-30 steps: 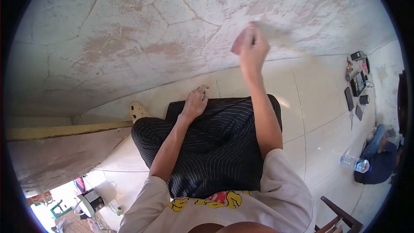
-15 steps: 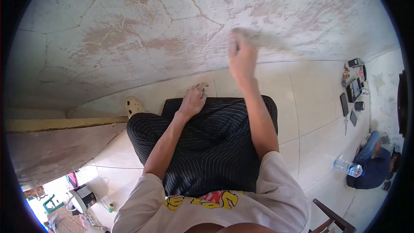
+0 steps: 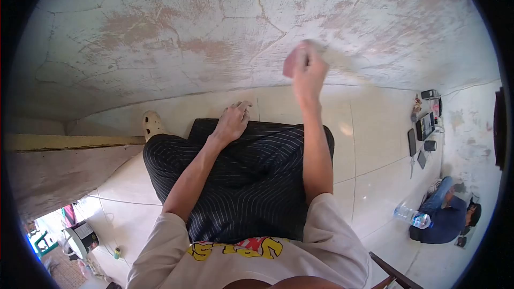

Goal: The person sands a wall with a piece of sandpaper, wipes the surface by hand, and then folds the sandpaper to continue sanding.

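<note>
My right hand (image 3: 310,72) is raised against the lower part of a cracked, patchy white wall (image 3: 214,37). It is closed on a reddish-brown flat piece of sandpaper (image 3: 290,63), partly hidden by the fingers and blurred by motion. My left hand (image 3: 232,122) rests at the front edge of my dark striped trousers (image 3: 241,176), close to the floor. Its fingers are loosely bent and apart, and nothing shows in them.
A wooden-edged ledge (image 3: 80,144) juts in at left, near a beige clog (image 3: 152,124). Phones and small devices (image 3: 425,126) lie on the tiled floor (image 3: 342,155) at right. Beyond are a water bottle (image 3: 412,217) and a seated person (image 3: 441,208). A bucket (image 3: 81,240) stands lower left.
My right hand has turned on the wall, so the reddish sandpaper now shows on its left side. My left hand stays on the trousers. The whole view has shifted slightly.
</note>
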`<action>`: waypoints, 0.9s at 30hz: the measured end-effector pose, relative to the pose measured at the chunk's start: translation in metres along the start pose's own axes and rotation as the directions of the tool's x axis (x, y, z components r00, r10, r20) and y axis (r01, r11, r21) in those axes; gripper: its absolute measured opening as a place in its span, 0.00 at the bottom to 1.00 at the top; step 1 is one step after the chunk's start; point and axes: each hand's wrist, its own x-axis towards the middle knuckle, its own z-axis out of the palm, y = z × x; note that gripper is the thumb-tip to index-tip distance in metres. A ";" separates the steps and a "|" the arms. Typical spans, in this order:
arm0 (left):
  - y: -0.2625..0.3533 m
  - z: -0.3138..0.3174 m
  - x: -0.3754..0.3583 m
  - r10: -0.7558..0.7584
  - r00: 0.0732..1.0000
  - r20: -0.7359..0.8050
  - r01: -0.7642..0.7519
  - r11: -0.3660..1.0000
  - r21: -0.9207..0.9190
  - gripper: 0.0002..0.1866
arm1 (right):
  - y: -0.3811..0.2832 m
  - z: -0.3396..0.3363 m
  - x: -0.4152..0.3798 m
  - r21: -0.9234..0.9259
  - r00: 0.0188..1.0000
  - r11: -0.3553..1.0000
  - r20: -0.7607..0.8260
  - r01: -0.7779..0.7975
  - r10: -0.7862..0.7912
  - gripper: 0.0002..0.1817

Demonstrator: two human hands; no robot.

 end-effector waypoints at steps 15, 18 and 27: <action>0.001 -0.004 -0.009 0.026 0.997 -0.070 -0.020 0.996 0.092 0.14 | 0.008 -0.001 0.006 0.435 0.935 0.876 -0.171 -0.211 0.310 0.16; -0.002 -0.003 -0.001 0.074 0.995 -0.063 -0.072 0.997 0.032 0.14 | -0.003 0.008 -0.011 0.133 0.993 0.984 0.013 -0.115 0.115 0.13; 0.001 -0.003 -0.003 0.053 0.998 -0.019 -0.052 0.997 0.049 0.15 | 0.011 0.008 -0.001 0.276 0.972 0.949 -0.131 -0.153 0.195 0.16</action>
